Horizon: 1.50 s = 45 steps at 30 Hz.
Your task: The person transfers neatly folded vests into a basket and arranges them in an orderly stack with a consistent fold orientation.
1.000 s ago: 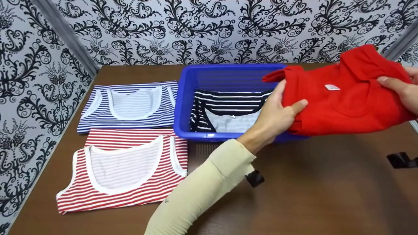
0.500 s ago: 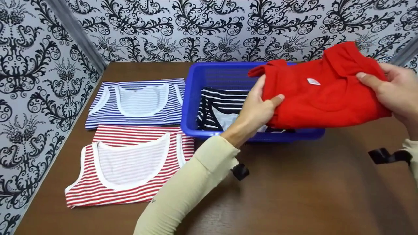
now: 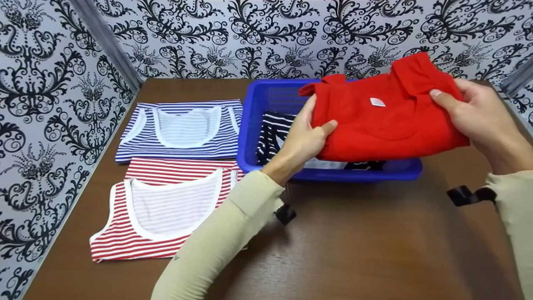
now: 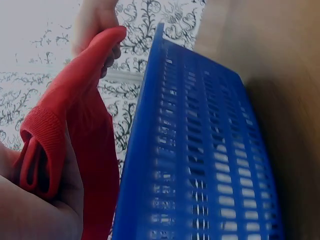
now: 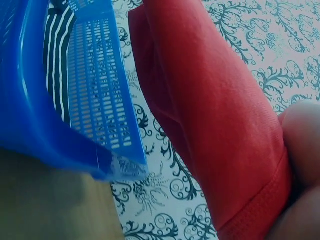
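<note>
A folded red garment (image 3: 387,121) with a small white label is held up over the blue basket (image 3: 399,174). My left hand (image 3: 306,137) grips its left edge, thumb on top. At the other edge my right hand (image 3: 479,114) grips it the same way, fingers underneath. The left wrist view shows the red cloth (image 4: 75,85) folded in layers and above the basket's slotted wall (image 4: 210,145). In the right wrist view the garment (image 5: 220,120) hangs beside the basket rim (image 5: 30,100). Inside the basket lies a black-and-white striped garment (image 3: 270,125), partly hidden by the red one.
Left of the basket lies a folded blue-and-white striped tank top (image 3: 137,148). In front of that is a red-and-white striped tank top (image 3: 116,246), partly covered by my left sleeve. The brown table (image 3: 354,241) meets patterned walls (image 3: 200,33) at the back and left.
Both hands have carried the red garment leftward, so it now covers more of the basket. The camera view has shifted, and more of the right hand and sleeve shows.
</note>
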{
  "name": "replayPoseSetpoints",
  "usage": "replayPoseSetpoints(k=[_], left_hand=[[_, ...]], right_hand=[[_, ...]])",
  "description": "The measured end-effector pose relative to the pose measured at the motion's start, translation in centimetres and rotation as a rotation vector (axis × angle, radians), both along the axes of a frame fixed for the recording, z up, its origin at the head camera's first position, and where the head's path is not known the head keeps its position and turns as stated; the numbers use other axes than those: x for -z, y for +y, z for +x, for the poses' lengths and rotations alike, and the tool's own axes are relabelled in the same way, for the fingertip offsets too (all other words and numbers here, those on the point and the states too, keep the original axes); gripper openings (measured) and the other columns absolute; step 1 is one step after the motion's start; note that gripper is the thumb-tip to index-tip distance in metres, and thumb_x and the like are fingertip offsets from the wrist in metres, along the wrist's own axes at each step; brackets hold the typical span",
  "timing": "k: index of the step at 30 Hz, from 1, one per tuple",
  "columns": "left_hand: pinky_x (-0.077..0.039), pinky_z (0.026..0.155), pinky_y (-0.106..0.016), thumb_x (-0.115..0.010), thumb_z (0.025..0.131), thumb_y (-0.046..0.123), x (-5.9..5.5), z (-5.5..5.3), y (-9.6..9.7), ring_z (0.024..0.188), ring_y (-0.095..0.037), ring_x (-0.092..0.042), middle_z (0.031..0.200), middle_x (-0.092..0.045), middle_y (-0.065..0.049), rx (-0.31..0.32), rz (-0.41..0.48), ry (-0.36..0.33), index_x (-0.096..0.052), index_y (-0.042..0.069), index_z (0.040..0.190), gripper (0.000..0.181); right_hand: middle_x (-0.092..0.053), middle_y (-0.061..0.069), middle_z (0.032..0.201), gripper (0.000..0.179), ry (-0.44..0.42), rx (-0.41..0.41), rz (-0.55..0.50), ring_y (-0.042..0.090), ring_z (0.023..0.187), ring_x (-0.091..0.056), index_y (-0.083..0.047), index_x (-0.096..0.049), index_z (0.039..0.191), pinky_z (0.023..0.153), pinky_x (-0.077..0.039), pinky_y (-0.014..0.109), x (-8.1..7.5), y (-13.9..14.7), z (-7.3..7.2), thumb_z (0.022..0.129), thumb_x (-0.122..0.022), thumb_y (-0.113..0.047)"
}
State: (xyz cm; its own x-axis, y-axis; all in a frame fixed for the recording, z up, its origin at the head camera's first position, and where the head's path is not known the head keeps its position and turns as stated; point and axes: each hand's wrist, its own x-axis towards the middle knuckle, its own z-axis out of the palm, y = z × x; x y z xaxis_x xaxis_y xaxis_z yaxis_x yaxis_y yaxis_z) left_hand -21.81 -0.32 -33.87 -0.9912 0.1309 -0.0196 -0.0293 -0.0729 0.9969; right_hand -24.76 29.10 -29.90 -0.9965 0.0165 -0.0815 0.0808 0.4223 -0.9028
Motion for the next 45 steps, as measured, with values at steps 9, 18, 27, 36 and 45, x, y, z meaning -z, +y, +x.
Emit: replayPoseSetpoints(k=[9, 18, 27, 36, 45], left_hand=[[-0.036, 0.113, -0.031, -0.060, 0.095, 0.002, 0.2, -0.4, -2.2, 0.131, -0.012, -0.046, 0.151, -0.043, 0.004, 0.000, -0.070, 0.018, -0.026, 0.026, 0.157, 0.075], [-0.033, 0.115, -0.029, -0.060, 0.095, 0.003, 0.4, -0.6, -4.8, 0.134, -0.011, -0.044, 0.153, -0.041, 0.006, 0.003, -0.128, 0.032, -0.025, 0.022, 0.158, 0.075], [-0.028, 0.117, -0.026, -0.061, 0.095, 0.004, 0.7, -1.0, -7.2, 0.136, -0.009, -0.040, 0.156, -0.037, 0.007, 0.017, -0.190, 0.054, -0.023, 0.020, 0.158, 0.076], [-0.034, 0.114, -0.027, -0.061, 0.096, 0.004, 1.2, -1.4, -9.1, 0.132, -0.011, -0.047, 0.154, -0.040, 0.006, 0.068, -0.200, 0.050, -0.022, 0.020, 0.159, 0.075], [-0.036, 0.113, -0.027, -0.060, 0.096, 0.006, 1.8, -1.8, -10.1, 0.131, -0.012, -0.047, 0.155, -0.038, 0.002, 0.119, -0.246, 0.049, -0.018, 0.017, 0.159, 0.076]], right_hand=[[-0.070, -0.005, 0.084, 0.046, 0.020, -0.030, 0.021, 0.014, 0.066, -0.069, -0.014, -0.057, 0.133, 0.056, -0.056, 0.026, 0.5, -1.9, -0.3, 0.095, -0.063, -0.040], [-0.067, -0.004, 0.088, 0.045, 0.018, -0.069, 0.037, 0.013, 0.070, -0.067, -0.016, -0.055, 0.134, 0.059, -0.055, 0.027, 0.9, -4.2, -0.5, 0.097, -0.060, -0.041], [-0.061, -0.003, 0.085, 0.036, 0.069, -0.091, 0.120, 0.012, 0.068, -0.061, -0.016, -0.057, 0.127, 0.058, -0.050, 0.027, 1.5, -6.5, -0.6, 0.100, -0.054, -0.040], [-0.063, -0.001, 0.086, 0.034, 0.100, -0.124, 0.119, 0.013, 0.070, -0.062, -0.015, -0.057, 0.126, 0.062, -0.050, 0.027, 2.2, -8.0, -0.7, 0.102, -0.051, -0.038], [-0.062, 0.002, 0.089, 0.034, 0.104, -0.148, 0.170, 0.014, 0.072, -0.062, -0.014, -0.055, 0.126, 0.065, -0.050, 0.028, 2.8, -8.5, -0.7, 0.103, -0.048, -0.039]])
